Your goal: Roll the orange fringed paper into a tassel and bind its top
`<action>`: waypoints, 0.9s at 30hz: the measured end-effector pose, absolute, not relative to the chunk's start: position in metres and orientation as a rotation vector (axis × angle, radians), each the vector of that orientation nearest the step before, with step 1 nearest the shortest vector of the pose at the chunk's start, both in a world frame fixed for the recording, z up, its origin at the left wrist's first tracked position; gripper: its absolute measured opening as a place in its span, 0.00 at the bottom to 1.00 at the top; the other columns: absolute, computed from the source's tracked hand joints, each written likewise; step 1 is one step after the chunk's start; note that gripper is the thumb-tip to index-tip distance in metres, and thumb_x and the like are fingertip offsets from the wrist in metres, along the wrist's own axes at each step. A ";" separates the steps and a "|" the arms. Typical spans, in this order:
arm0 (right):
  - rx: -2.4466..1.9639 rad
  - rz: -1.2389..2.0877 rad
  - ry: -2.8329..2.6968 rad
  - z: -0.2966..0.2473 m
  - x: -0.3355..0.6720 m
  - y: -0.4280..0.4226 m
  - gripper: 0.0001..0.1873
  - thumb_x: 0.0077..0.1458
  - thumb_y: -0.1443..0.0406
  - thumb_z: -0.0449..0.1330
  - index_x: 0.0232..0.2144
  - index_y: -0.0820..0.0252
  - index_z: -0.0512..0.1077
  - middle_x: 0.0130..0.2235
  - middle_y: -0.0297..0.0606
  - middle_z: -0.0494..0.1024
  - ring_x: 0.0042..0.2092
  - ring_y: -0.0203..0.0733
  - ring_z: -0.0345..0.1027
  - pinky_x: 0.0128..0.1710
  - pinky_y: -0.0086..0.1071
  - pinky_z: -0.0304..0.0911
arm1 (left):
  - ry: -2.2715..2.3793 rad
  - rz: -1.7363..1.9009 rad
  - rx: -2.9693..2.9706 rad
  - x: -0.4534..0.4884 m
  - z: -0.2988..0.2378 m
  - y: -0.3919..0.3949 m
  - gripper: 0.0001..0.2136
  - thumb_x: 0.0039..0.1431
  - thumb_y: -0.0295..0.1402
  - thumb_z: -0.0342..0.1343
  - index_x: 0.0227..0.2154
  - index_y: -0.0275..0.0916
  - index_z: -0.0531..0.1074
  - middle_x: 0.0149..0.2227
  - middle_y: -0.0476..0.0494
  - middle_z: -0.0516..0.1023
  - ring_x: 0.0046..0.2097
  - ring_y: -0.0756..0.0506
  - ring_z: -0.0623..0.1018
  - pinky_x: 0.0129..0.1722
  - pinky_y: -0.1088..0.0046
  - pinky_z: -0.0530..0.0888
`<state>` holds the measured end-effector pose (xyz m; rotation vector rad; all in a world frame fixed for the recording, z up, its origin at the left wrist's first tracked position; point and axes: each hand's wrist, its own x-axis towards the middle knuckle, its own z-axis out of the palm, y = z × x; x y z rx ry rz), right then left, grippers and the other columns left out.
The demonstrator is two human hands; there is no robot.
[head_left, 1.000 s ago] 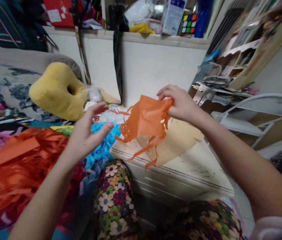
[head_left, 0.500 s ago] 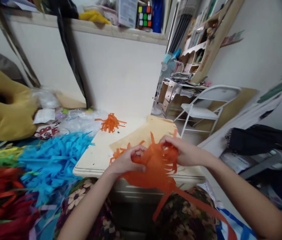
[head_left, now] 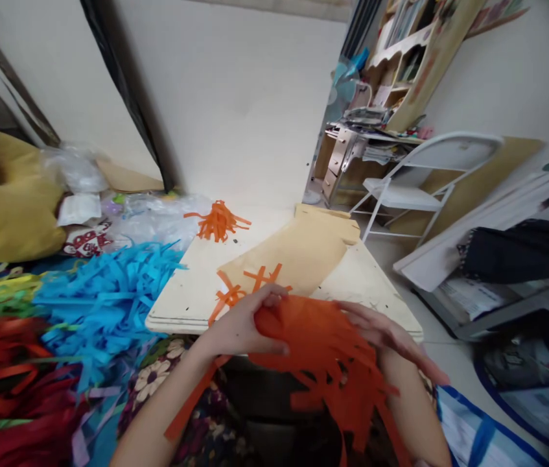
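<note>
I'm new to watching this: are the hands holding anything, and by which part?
Yes: fringed orange paper. The left hand grips its uncut left side; the right hand is at its upper right, but whether it grips is unclear.

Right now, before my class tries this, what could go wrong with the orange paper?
The orange paper in the left hand has thin, dangling strips, which might tangle or tear. The small orange bunch sits near the left edge of the white table, so a bump could knock it off.

A home room: yellow cushion (head_left: 21, 204), folding chair (head_left: 408, 196) and, though blurred, probably a bookcase (head_left: 404, 47).
</note>
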<state>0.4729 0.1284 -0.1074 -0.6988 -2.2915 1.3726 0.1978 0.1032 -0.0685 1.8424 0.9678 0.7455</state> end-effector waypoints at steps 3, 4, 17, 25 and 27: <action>-0.479 1.502 -2.035 -0.100 0.480 0.124 0.55 0.24 0.36 0.52 0.53 0.56 0.47 0.51 0.46 0.59 0.50 0.46 0.56 0.46 0.35 0.55 | 0.981 0.743 1.849 0.196 -0.069 0.104 0.28 0.35 0.34 0.59 0.42 0.41 0.56 0.39 0.46 0.65 0.43 0.45 0.65 0.44 0.68 0.62; -0.508 1.487 -1.988 -0.096 0.481 0.121 0.49 0.29 0.39 0.53 0.52 0.53 0.50 0.51 0.43 0.59 0.51 0.44 0.55 0.47 0.34 0.54 | 0.968 0.741 1.848 0.195 -0.070 0.104 0.28 0.35 0.34 0.59 0.42 0.41 0.56 0.39 0.46 0.65 0.43 0.45 0.65 0.44 0.68 0.62; -1.132 0.844 -2.359 -0.021 0.414 0.106 0.23 0.46 0.58 0.54 0.46 0.58 0.60 0.46 0.40 0.65 0.47 0.41 0.59 0.47 0.36 0.55 | 0.879 0.658 1.927 0.195 -0.063 0.100 0.28 0.37 0.33 0.57 0.43 0.44 0.53 0.41 0.48 0.64 0.42 0.47 0.65 0.42 0.68 0.63; -0.964 0.523 -2.442 -0.016 0.400 0.105 0.21 0.44 0.64 0.56 0.43 0.59 0.60 0.47 0.40 0.63 0.49 0.39 0.55 0.49 0.36 0.53 | 0.956 0.688 2.047 0.196 -0.067 0.100 0.29 0.37 0.34 0.57 0.45 0.45 0.54 0.38 0.48 0.63 0.41 0.46 0.65 0.41 0.68 0.63; -0.888 0.428 -2.482 -0.014 0.399 0.106 0.24 0.43 0.65 0.57 0.45 0.58 0.58 0.50 0.41 0.59 0.52 0.39 0.51 0.50 0.36 0.51 | 0.959 0.704 2.075 0.197 -0.068 0.100 0.29 0.38 0.34 0.57 0.46 0.45 0.54 0.39 0.48 0.64 0.42 0.46 0.65 0.42 0.67 0.63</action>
